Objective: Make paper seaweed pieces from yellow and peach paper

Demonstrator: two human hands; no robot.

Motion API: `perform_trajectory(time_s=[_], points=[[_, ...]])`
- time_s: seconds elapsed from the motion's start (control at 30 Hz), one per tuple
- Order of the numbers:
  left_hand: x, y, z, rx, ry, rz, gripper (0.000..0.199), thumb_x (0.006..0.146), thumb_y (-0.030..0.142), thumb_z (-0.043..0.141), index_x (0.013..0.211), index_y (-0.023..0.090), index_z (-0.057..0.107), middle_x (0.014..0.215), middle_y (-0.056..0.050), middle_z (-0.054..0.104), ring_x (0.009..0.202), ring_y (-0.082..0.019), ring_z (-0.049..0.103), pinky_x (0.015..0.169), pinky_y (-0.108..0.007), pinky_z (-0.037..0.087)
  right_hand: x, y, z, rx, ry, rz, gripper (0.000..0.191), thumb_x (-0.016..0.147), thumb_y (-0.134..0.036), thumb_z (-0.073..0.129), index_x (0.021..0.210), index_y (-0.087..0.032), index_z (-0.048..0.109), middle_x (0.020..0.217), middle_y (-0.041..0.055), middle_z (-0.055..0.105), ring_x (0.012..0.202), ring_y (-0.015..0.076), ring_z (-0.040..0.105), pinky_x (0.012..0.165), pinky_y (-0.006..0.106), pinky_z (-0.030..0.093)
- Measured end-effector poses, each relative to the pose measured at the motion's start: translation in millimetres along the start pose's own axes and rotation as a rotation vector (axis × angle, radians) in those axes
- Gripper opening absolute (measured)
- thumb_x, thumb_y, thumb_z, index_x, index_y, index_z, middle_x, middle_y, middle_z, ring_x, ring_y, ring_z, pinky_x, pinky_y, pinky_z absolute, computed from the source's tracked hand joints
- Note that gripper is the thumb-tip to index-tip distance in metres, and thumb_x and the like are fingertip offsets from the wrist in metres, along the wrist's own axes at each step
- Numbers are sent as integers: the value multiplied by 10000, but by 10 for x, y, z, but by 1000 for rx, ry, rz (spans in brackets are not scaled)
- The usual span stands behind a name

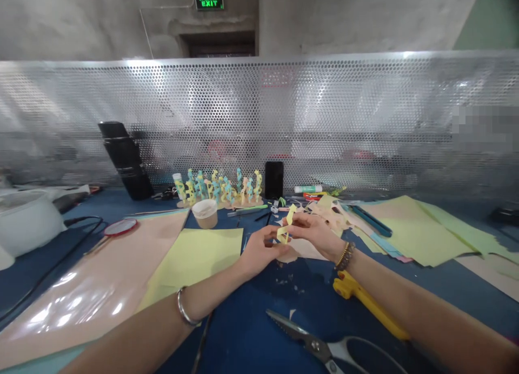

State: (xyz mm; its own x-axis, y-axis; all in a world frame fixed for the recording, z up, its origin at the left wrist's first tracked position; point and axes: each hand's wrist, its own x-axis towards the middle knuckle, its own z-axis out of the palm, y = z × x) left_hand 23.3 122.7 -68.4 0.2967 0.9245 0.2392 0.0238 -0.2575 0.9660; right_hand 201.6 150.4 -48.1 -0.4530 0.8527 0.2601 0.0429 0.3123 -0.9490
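Observation:
Between my two hands is a small folded strip of yellow paper (290, 215), its upper end standing above the fingers. My left hand (263, 251) pinches its lower part from the left. From the right, my right hand (314, 232) grips the same strip, thumb and fingertips close together. Just under the hands lies a pale peach paper piece (306, 249) on the blue table. Scissors (314, 344) rest in front of me, and a yellow-handled tool (371, 304) lies beside my right forearm.
Yellow sheets (198, 255) and a peach sheet in glossy film (89, 287) spread at left. Behind stand a paper cup (205, 214), several curled paper pieces (223, 187), a phone (274, 179) and a black bottle (125, 160). A teal cutter (371, 221) lies right, before a perforated metal screen (365, 114).

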Motion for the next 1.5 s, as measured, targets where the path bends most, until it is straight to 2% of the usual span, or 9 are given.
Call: perform_trajectory(time_s=[0.27,0.43,0.77,0.93,1.0,1.1,1.23,1.37,1.5], points=[[-6,-33,-2,-67,-33,-24,378,682,314,760,1006,174,626,893,-61,737,870,-246,688,795,-351,515,11,12,5,-69,25,-29,156,877,-273,600,947,-134,612,937,29,640,831,162,624,754,363,519],[-11,-63,6,-106,-45,-40,359,695,344,748,981,167,623,816,-40,722,818,-238,687,748,-345,530,21,-20,1,-111,3,-41,178,875,-275,603,987,-137,612,981,39,640,871,175,625,775,380,518],[-13,-27,-16,-158,-19,-62,400,667,303,783,1014,169,636,919,-61,731,899,-232,673,833,-327,493,39,58,4,-147,29,10,184,887,-285,587,995,-138,613,996,44,642,866,172,629,772,377,524],[-21,-15,-7,-241,-11,-114,418,842,513,539,1055,162,615,909,-77,730,816,-225,690,739,-344,535,34,34,-4,-168,26,44,210,895,-306,575,1017,-138,608,969,40,644,826,164,632,749,368,527],[-15,-23,0,-255,-8,-127,402,832,512,557,1020,164,629,862,-63,732,772,-213,689,698,-319,540,30,25,-1,-181,27,53,207,893,-302,578,1018,-140,610,968,39,644,831,165,631,754,369,526],[2,-42,5,-258,21,-126,361,779,476,644,982,177,653,833,-36,724,757,-196,675,660,-277,535,13,27,9,-198,18,56,211,890,-293,582,1039,-145,608,984,42,643,850,170,629,766,376,524],[25,-68,-7,-273,95,-99,366,772,487,644,1007,206,653,881,-6,697,782,-177,656,698,-279,541,-25,57,19,-231,15,79,242,894,-292,576,1093,-153,583,1023,51,634,866,174,629,760,374,529],[36,-80,-8,-284,146,-78,400,755,498,653,1033,212,654,935,-7,685,806,-180,646,727,-299,544,-44,90,10,-328,-4,107,198,891,-304,580,994,-139,612,968,40,645,831,164,631,751,366,527],[34,-72,12,-286,158,-75,418,741,494,668,1044,206,667,934,-15,690,804,-180,645,730,-295,544,-41,97,-11,-434,-15,82,195,886,-307,586,981,-142,624,1014,49,646,918,188,622,817,404,506]])
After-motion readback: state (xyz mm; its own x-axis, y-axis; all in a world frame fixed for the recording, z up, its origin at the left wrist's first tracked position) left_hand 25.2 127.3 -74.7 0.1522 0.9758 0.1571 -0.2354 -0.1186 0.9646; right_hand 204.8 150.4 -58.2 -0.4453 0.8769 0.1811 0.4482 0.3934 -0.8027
